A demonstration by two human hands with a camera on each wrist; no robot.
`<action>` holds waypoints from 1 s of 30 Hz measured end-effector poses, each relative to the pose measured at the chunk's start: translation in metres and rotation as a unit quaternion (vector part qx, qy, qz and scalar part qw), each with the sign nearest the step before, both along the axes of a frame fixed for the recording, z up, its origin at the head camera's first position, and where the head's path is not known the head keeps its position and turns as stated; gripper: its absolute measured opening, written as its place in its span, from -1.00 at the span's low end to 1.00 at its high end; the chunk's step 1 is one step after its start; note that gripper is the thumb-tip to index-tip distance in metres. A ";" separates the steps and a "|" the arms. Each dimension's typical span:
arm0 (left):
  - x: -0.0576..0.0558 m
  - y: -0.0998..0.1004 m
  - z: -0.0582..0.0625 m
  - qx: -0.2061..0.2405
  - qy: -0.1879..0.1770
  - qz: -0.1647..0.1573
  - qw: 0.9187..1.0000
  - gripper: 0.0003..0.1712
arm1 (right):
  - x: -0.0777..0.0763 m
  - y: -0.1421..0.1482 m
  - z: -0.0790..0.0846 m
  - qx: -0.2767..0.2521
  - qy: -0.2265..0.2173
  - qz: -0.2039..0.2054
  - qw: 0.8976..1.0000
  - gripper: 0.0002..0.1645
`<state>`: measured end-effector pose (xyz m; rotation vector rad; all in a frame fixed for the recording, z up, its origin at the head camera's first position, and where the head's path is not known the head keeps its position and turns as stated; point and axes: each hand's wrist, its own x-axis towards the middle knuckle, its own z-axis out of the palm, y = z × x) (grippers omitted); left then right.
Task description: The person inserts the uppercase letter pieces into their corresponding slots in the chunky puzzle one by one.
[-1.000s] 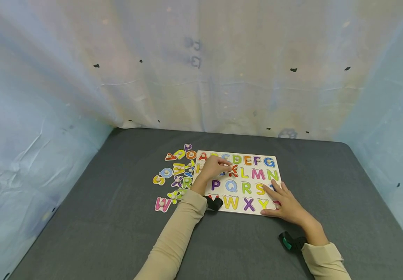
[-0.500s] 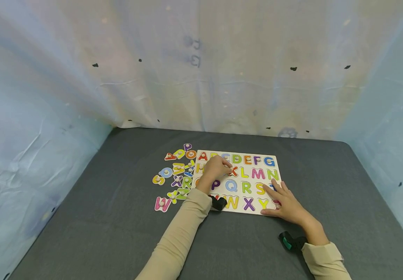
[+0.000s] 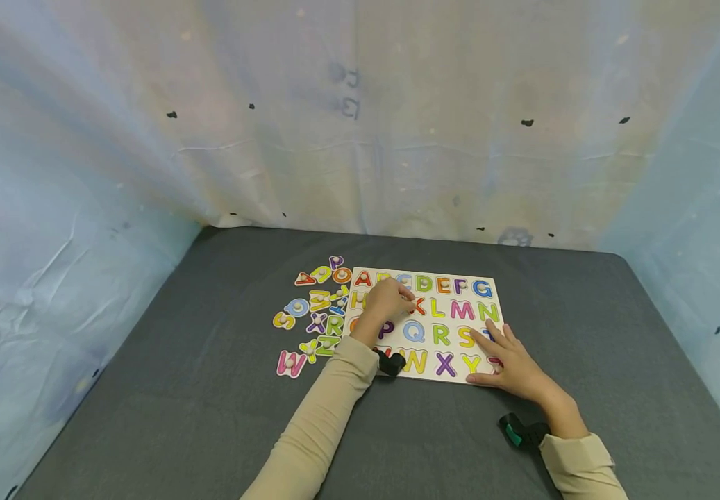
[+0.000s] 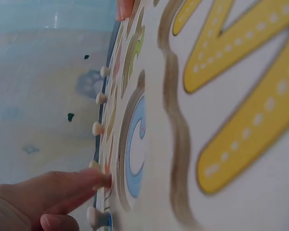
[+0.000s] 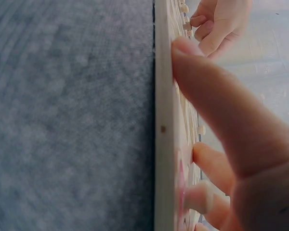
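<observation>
A white wooden alphabet board lies on the dark table. My left hand is over its second row, thumb and fingers pinching the red letter K at its left side; the fingertips partly cover the piece. In the left wrist view these fingers are down at the board's surface beside the row of pegs. My right hand rests on the board's lower right corner with fingers spread. The right wrist view shows its thumb against the board's edge.
Several loose pegged letters lie left of the board, including a pink W-shaped piece, a blue Q and a yellow S. Pegged letters such as the blue G sit in the top row. Pale sheeting stands behind the table.
My left hand has shifted slightly right and lower over the K, which was tilted a second ago and now lies flatter at its slot. The right hand has stayed in place.
</observation>
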<state>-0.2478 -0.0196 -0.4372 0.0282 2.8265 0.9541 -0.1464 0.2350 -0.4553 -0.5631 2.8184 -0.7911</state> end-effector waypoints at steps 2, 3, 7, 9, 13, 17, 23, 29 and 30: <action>0.001 -0.003 0.000 0.022 0.006 0.000 1.000 -0.86 | 0.000 0.000 0.000 0.001 0.000 0.000 1.000 0.08; 0.002 -0.006 -0.001 0.034 0.010 -0.001 0.999 -0.84 | 0.000 0.000 0.000 0.001 0.002 0.001 1.000 0.08; 0.005 -0.022 0.000 0.079 0.024 0.004 0.997 -0.80 | 0.001 -0.001 0.000 -0.002 0.008 0.006 1.000 0.08; 0.006 -0.032 0.001 0.094 0.031 0.013 0.995 -0.79 | 0.001 -0.001 0.001 -0.002 0.012 0.009 1.000 0.08; 0.008 -0.052 0.002 0.104 0.047 0.045 0.992 -0.77 | 0.001 -0.001 0.001 -0.001 0.013 0.007 1.000 0.08; 0.008 -0.072 0.003 0.110 0.065 0.078 0.989 -0.77 | 0.001 0.000 0.000 0.000 0.012 0.004 1.000 0.08; 0.007 -0.094 0.003 0.122 0.082 0.105 0.983 -0.75 | 0.000 0.001 -0.002 -0.002 0.011 0.002 1.000 0.08; 0.008 -0.110 0.001 0.099 0.059 0.143 0.983 -0.73 | -0.001 0.001 -0.003 -0.001 0.005 -0.001 1.000 0.09; 0.008 -0.112 0.000 0.096 0.054 0.149 0.983 -0.73 | -0.001 0.001 -0.003 0.000 0.005 0.000 1.000 0.09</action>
